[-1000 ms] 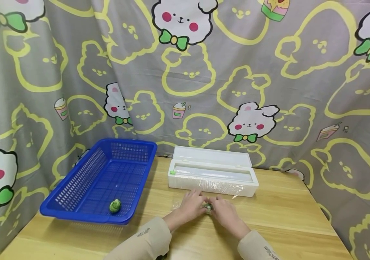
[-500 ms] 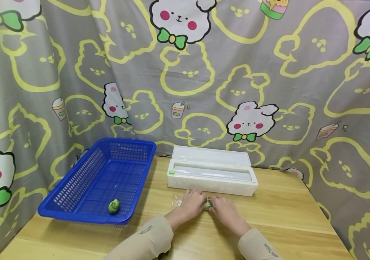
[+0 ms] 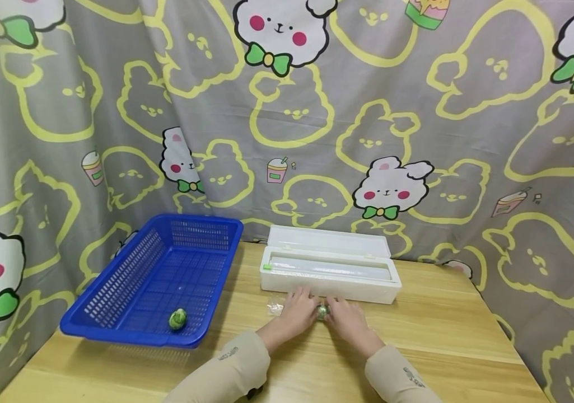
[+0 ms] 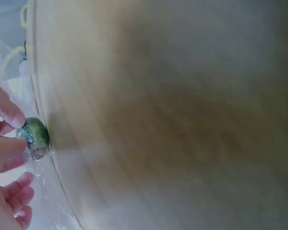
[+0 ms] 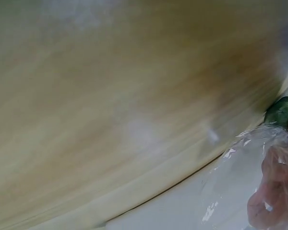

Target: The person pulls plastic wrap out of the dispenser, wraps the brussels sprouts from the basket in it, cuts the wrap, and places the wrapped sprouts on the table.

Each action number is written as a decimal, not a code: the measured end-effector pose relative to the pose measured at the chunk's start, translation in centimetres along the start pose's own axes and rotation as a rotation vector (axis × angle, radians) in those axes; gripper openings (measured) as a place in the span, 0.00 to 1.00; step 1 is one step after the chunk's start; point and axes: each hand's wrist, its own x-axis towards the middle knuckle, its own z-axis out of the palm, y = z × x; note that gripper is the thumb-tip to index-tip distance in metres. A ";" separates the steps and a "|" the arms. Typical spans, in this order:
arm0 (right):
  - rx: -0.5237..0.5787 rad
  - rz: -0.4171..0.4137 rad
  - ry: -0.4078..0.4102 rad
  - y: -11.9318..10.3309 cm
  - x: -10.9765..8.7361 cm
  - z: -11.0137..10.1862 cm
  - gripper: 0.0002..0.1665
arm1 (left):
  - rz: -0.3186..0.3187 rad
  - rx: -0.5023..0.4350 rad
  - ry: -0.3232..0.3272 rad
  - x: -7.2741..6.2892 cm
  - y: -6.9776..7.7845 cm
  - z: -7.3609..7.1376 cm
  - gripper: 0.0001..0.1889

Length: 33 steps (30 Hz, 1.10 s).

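Observation:
A Brussels sprout (image 3: 322,312) sits between both hands, partly covered by fingers, in front of the white box. Clear plastic film lies around it, shiny in the left wrist view, where the sprout (image 4: 37,136) is pinched at its side. My left hand (image 3: 299,311) holds it from the left with curled fingers. From the right, my right hand (image 3: 346,320) grips it too. In the right wrist view, film (image 5: 230,167) spreads over the fingers beside the green sprout (image 5: 281,113). A crumpled film end (image 3: 275,308) shows left of the left hand.
Just beyond the hands stands a white box (image 3: 327,286), lid raised, with a film roll (image 3: 331,268) inside and a green piece (image 3: 267,267) at its left end. A blue basket (image 3: 230,254) at left holds another Brussels sprout (image 3: 178,319). A patterned curtain (image 3: 312,123) hangs behind the table.
Both hands have shifted slightly forward toward the box with the sprout. The creased, shiny film seen across the box's front earlier now shows much less. The basket and box stay put.

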 end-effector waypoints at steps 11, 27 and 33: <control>-0.041 -0.003 0.042 -0.1 0.7 -0.1 0.11 | 0.041 0.026 -0.005 -0.2 -0.3 -0.5 0.19; 0.055 0.055 -0.019 0.1 2.0 -0.3 0.12 | -0.292 -0.524 0.383 -0.1 -3.5 -2.1 0.09; 0.087 0.057 -0.048 0.1 2.1 -0.3 0.12 | -0.625 -0.692 0.665 0.2 -5.8 -1.6 0.16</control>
